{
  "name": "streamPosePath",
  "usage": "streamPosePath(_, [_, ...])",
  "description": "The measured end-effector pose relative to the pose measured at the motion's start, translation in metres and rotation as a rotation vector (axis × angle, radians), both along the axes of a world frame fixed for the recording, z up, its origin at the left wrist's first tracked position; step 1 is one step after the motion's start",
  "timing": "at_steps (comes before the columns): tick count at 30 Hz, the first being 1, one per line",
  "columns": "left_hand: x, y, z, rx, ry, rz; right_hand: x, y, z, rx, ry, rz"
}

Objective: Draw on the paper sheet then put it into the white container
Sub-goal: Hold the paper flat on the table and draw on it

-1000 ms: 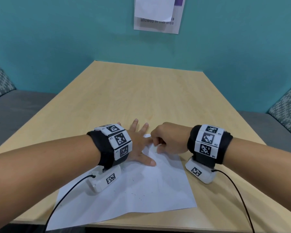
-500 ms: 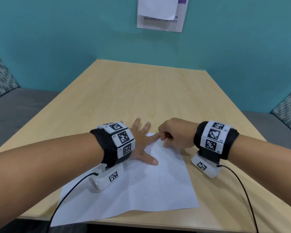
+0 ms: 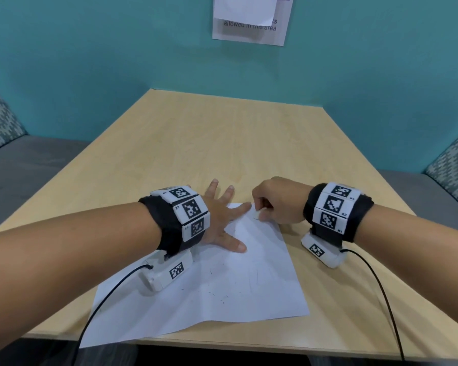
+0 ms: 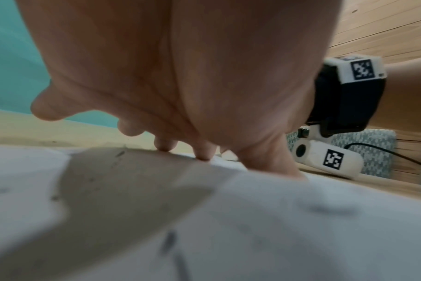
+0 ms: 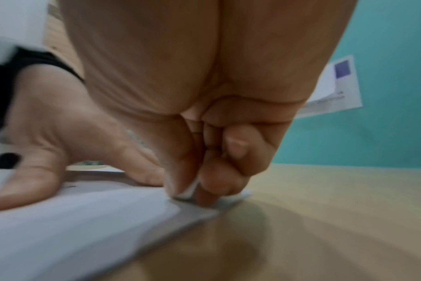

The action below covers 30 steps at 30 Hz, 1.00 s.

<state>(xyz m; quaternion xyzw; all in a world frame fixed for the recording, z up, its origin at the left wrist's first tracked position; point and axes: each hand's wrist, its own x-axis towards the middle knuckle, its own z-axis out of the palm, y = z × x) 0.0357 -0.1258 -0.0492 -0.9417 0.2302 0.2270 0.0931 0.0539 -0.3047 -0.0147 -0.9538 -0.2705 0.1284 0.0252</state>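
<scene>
A white paper sheet (image 3: 222,281) with a few faint dark marks lies on the wooden table (image 3: 222,143), its near edge hanging over the front. My left hand (image 3: 224,217) lies flat on the sheet's far part, fingers spread and straight, and presses it down. My right hand (image 3: 259,211) is curled at the sheet's far right corner. In the right wrist view, my right hand (image 5: 192,186) pinches that raised corner of the paper sheet (image 5: 84,218) between thumb and fingers. In the left wrist view, my left hand (image 4: 180,76) bears on the paper sheet (image 4: 252,228). No pen and no white container are in view.
A teal wall with a printed notice (image 3: 249,19) stands behind the table. Grey benches with patterned cushions (image 3: 0,122) flank it left and right (image 3: 455,159). Black cables (image 3: 381,291) run from both wrist cameras toward me over the table's front edge.
My right hand has drawn slightly away from the left forefinger, and the paper's corner now shows curled up between its fingers. The left hand stays flat on the sheet.
</scene>
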Motion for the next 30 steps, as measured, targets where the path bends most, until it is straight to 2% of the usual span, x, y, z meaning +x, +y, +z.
streamPosePath(5, [0.001, 0.002, -0.001, -0.012, -0.015, -0.028, -0.023, 0.01, -0.009, 0.019, 0.054, 0.076])
streamPosePath(9, [-0.008, 0.003, 0.001, -0.015, -0.081, -0.031, -0.02, 0.009, -0.008, 0.024, 0.021, 0.036])
streamPosePath(15, [-0.02, 0.017, -0.006, -0.006, -0.052, -0.044, -0.023, 0.011, -0.007, 0.011, -0.004, 0.035])
streamPosePath(20, [-0.022, 0.019, -0.004, -0.067, -0.044, -0.061, -0.044, 0.023, -0.01, 0.034, 0.074, 0.175])
streamPosePath(25, [-0.019, 0.019, -0.008, -0.032, -0.062, -0.05, -0.017, 0.019, -0.003, 0.034, -0.036, 0.075])
streamPosePath(30, [-0.02, 0.019, -0.006, -0.033, -0.045, -0.054, -0.043, 0.031, -0.012, 0.002, 0.078, 0.233])
